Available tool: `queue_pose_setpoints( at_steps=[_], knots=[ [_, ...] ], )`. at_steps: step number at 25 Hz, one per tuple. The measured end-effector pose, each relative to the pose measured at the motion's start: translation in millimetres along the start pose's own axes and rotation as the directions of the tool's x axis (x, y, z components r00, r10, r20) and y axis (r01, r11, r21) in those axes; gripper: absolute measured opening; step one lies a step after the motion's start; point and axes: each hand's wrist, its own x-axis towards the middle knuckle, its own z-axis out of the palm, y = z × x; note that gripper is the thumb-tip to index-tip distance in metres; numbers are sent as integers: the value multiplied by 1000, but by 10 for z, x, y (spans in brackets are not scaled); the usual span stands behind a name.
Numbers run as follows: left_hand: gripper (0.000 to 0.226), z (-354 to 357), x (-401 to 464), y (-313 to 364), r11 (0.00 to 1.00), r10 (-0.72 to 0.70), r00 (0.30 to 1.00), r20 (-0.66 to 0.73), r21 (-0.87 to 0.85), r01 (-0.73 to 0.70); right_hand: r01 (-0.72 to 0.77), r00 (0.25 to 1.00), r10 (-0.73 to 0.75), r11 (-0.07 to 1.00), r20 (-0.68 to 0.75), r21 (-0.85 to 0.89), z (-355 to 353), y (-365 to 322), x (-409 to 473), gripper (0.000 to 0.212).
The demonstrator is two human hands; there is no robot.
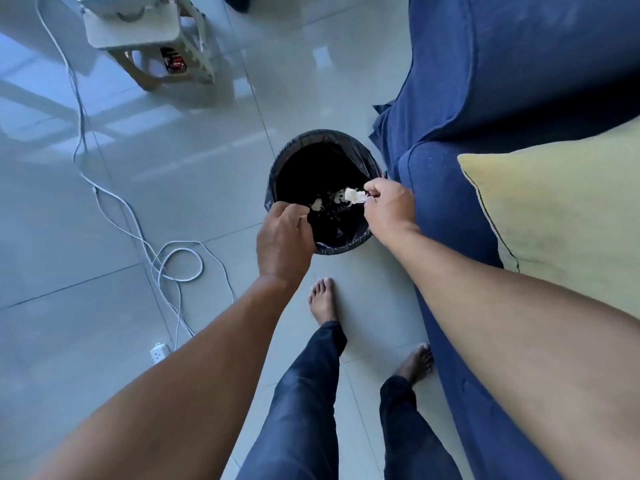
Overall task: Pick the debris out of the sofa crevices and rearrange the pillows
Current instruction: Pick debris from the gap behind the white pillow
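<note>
A round bin with a black liner (pixel 287 157) stands on the tiled floor beside the blue sofa (pixel 485 81). My right hand (pixel 389 207) is over the bin's right rim and pinches a crumpled white scrap of debris (pixel 354 196). My left hand (pixel 284 242) hovers over the bin's near-left rim with its fingers curled; a small pale bit (pixel 316 204) shows at its fingertips. A yellow pillow (pixel 561 209) lies on the sofa seat at the right. More pale scraps lie inside the bin.
A white cable (pixel 180 261) loops across the floor at the left, ending at a power strip (pixel 158 354). A pale stool (pixel 149 36) stands at the back left. My bare feet (pixel 323 299) are on the tiles just in front of the bin.
</note>
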Motion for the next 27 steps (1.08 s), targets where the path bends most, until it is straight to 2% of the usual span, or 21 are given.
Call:
queue_pose_setpoints(
  at_steps=[4,9,13,18,22,25,27],
  knots=[
    [22,71,326,46,999,26,999,32,-19,-26,-10,998,11,1000,-59,21,-66,-43,-33,30],
    [43,29,341,87,994,-51,965,255,103,26,99,984,-92,994,-151,43,-277,-124,-290,33],
    [41,-164,86,217,995,1,973,230,95,-23,199,965,-186,979,-183,54,-436,-210,-556,31],
    [40,-350,-431,684,984,165,970,181,36,-174,233,946,-224,972,-236,12,-961,-91,-1038,37],
    [45,-391,-860,1214,940,330,929,168,27,-339,273,922,-280,960,-267,-64,-1482,191,-1580,45],
    [54,-346,-1326,1757,891,439,869,227,15,-454,223,905,-252,967,-344,-122,-1946,660,-2069,48],
    [59,-265,-1712,2133,826,536,798,276,26,-563,150,892,-195,979,-407,-140,-2214,1086,-2453,51]
  ],
)
